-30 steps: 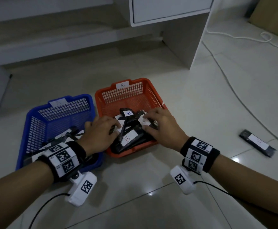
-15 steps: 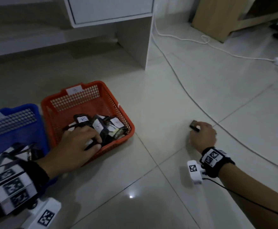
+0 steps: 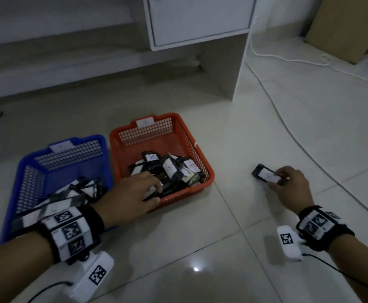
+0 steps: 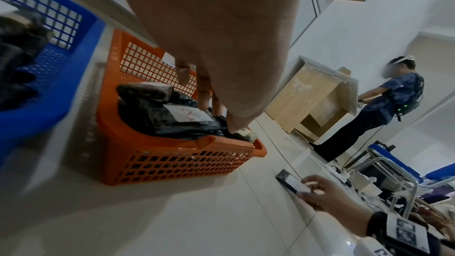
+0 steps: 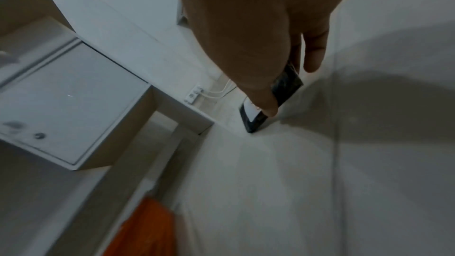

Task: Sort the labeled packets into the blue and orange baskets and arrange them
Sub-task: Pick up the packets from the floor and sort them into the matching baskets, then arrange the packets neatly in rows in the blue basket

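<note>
Floor [image 3: 200, 248]: pale shiny tiles, with a small bright spot of light near us.
Left hand [image 3: 132, 195]: it reaches over the near rim of the orange basket. Its fingers curl down onto the dark packets there. The wrist view shows the fingertips [image 4: 234, 124] touching a packet, but I cannot tell if they grip it.
Right hand [image 3: 292, 186]: it is low over the floor, well to the right of the baskets. Its fingers and thumb pinch one loose packet.
Loose packet [image 3: 265, 173]: black with a white label on top. It sits at the floor under the right hand, apart from both baskets. I cannot read its label.
Blue basket [image 3: 32, 162]: on the floor at the left, touching or just beside the orange one. It holds black packets with white labels, piled at its near end.
Orange basket [image 3: 202, 162]: just right of the blue one. It holds a heap of black packets [image 3: 170, 169] with white labels, also at its near end.
Basket tags: a small white tag sits on the far rim of each basket.
White cabinet [image 3: 200, 20]: far behind the baskets, raised above the floor.
White cord [image 3: 288, 130]: it runs across the floor at the far right.
Cardboard box [image 3: 349, 25]: far right corner.
</note>
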